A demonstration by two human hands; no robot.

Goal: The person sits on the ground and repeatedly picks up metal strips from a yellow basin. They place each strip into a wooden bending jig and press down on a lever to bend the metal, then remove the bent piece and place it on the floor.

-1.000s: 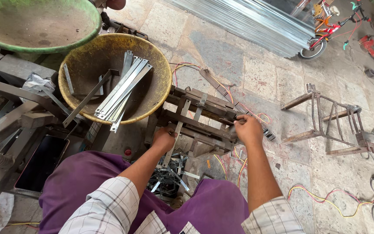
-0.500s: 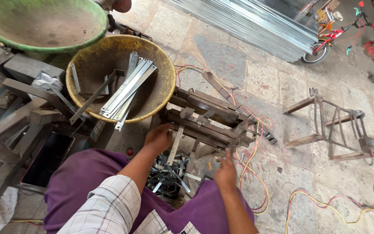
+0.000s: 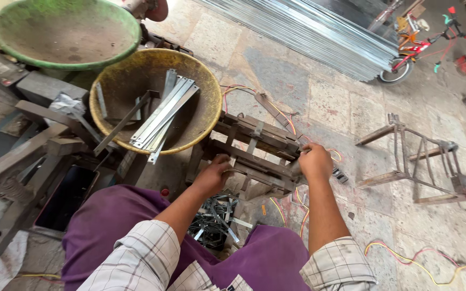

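A rusty metal bending jig (image 3: 254, 148) made of welded bars sits on the ground in front of my knees. My left hand (image 3: 213, 173) grips its near left side, fingers curled on a bar. My right hand (image 3: 315, 160) is closed on the jig's right end, around what looks like a lever handle. Below the jig lies a heap of small bent metal pieces (image 3: 217, 223). To the left stands a yellow basin (image 3: 206, 116) that holds several flat galvanised metal strips (image 3: 163, 113).
A green basin (image 3: 66, 35) stands at the far left. A stack of long metal strips (image 3: 308, 29) lies on the stone floor at the top. A rusty metal frame (image 3: 411, 161) sits to the right. Coloured wires (image 3: 405, 253) trail across the floor. A small bicycle (image 3: 419, 48) stands at top right.
My right hand dropped away from the jig towards my lap half a second ago and now is back up on the jig's right end. My left hand stayed on the jig.
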